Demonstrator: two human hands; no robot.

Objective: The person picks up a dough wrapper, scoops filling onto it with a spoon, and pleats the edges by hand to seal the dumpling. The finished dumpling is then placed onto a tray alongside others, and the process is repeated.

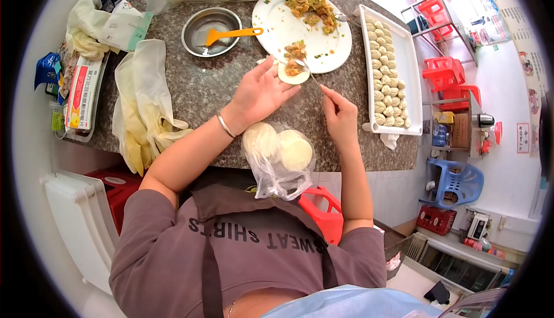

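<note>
My left hand (259,95) is palm up and supports a round dumpling wrapper (293,77) near its fingers, at the front edge of the white plate. In my right hand (340,113) is a metal spoon (311,76), its tip at the filling (296,53) by the wrapper. More chopped filling (314,10) lies on the far part of the plate (274,18). Below my hands, round wrappers (295,151) sit in a clear plastic bag (280,184) at the counter's front edge.
A white tray (412,87) at the right holds rows of pleated dumplings (384,76). Behind my left hand stands a metal bowl (196,40) with an orange-handled scraper (228,33). Pale gloves (144,99) and boxes (83,96) occupy the left side.
</note>
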